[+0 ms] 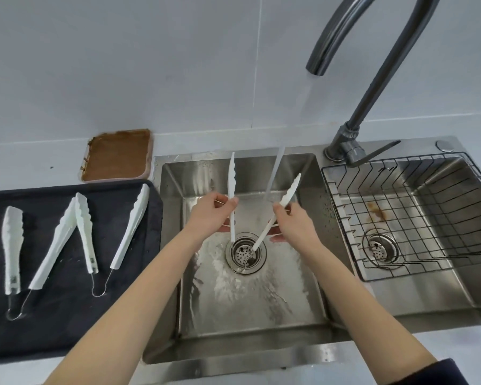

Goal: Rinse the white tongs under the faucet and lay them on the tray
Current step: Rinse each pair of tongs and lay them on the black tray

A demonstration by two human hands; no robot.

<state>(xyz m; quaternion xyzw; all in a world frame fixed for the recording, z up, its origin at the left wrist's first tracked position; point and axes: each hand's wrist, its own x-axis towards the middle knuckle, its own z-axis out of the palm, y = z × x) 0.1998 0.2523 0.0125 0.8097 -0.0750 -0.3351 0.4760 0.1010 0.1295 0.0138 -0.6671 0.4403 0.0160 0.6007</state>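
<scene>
Forearms reach over the sink (178, 315). Left hand (210, 215) and right hand (295, 225) each pinch a tongs (232, 218) arm, spread at twelve o'clock over the drain. Wet grip may slip; water (274, 173) falls between the arms, maybe missing them.

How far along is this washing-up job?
Done: two white tongs already lie on the dark tray. In hand: the left hand and right hand spread a third pair under the faucet's running water. Left: laying that pair on the tray.
</scene>
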